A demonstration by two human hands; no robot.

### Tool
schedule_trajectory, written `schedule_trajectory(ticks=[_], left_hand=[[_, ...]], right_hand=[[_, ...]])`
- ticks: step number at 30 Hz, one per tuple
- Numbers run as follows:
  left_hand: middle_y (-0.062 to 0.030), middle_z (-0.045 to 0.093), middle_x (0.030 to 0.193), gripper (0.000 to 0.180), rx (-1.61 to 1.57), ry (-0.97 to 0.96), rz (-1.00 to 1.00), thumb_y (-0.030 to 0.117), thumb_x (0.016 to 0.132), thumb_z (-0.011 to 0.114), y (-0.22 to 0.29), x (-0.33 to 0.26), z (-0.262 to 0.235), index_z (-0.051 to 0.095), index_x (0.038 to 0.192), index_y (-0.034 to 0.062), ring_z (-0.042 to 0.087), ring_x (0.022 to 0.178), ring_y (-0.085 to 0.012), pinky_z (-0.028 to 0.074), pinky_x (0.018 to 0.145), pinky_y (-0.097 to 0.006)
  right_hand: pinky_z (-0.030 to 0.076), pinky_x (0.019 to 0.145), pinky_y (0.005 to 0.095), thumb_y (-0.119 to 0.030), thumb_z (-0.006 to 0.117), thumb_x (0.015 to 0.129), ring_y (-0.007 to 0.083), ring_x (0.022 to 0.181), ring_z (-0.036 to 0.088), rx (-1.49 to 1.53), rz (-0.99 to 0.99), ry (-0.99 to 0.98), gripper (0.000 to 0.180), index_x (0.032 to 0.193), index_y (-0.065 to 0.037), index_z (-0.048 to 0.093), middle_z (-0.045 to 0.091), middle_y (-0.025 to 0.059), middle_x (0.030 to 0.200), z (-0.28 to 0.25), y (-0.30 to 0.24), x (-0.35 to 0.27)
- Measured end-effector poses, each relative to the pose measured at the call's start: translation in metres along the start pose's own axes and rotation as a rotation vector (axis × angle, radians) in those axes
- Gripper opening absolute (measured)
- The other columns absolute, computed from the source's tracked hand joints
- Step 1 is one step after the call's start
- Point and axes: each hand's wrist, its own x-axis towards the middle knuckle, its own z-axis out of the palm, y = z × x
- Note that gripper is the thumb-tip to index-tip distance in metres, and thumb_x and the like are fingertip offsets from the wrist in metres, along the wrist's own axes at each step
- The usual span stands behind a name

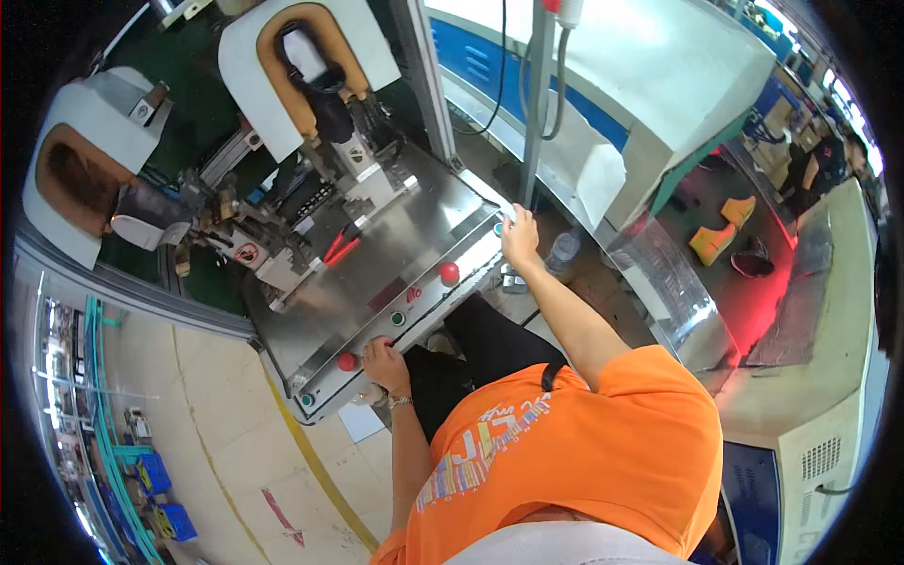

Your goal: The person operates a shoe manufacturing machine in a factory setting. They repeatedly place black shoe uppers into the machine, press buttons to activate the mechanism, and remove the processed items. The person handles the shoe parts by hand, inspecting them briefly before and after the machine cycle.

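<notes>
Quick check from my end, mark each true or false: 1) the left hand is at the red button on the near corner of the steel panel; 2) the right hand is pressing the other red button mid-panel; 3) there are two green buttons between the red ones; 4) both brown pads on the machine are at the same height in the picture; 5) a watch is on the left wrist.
1) True: the left hand rests beside the red button.
2) False: the right hand is at the panel's far corner; the second red button is untouched.
3) False: one green button shows there.
4) False: the left brown pad sits lower than the right brown pad.
5) True: watch.
</notes>
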Motion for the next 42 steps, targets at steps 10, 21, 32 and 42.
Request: schedule_trajectory(ticks=[10, 21, 32, 42], left_hand=[[-0.0081, 0.053, 0.072, 0.009, -0.035, -0.048, 0.035, 0.001, 0.065, 0.049, 0.003, 0.004, -0.003, 0.051, 0.07, 0.0091, 0.05, 0.073, -0.0279, 0.037, 0.063, -0.04], [-0.0105, 0.051, 0.068, 0.007, 0.031, 0.008, 0.109, 0.0, 0.069, 0.045, 0.002, -0.001, 0.0, 0.048, 0.066, 0.0052, 0.05, 0.068, -0.0298, 0.037, 0.06, -0.04], [-0.0138, 0.054, 0.095, 0.026, 0.024, 0.409, -0.403, 0.01, 0.075, 0.054, -0.046, -0.024, -0.07, 0.049, 0.099, 0.0007, 0.053, 0.088, -0.0303, 0.042, 0.08, -0.038], [-0.0143, 0.045, 0.117, 0.056, -0.798, -0.212, -0.991, 0.04, 0.081, 0.047, -0.153, -0.061, -0.049, 0.034, 0.121, 0.003, 0.044, 0.109, -0.03, 0.037, 0.092, -0.041]], right_hand=[[0.041, 0.074, 0.042, -0.021, 0.055, 0.077, 0.0323, 0.087, 0.05, 0.037, 0.016, 0.055, 0.033, 0.107, -0.009, 0.051, 0.052, 0.0132, 0.094, -0.008, 0.002, 0.0], [0.04, 0.081, 0.0414, -0.025, 0.056, 0.076, 0.032, 0.096, 0.048, 0.092, 0.052, -0.022, 0.042, 0.112, -0.004, 0.048, 0.05, 0.0138, 0.105, -0.005, 0.001, -0.005], [0.043, 0.077, 0.0299, 0.001, 0.049, 0.075, 0.0204, 0.086, 0.055, 0.225, 0.271, 0.404, 0.02, 0.092, -0.004, 0.058, 0.058, 0.0092, 0.09, -0.174, 0.174, 0.022], [0.045, 0.068, 0.0336, -0.014, 0.058, 0.063, 0.0208, 0.071, 0.058, -0.011, 0.72, 0.671, 0.027, 0.086, 0.0, 0.062, 0.062, 0.0125, 0.073, -0.338, 0.435, 0.117]])
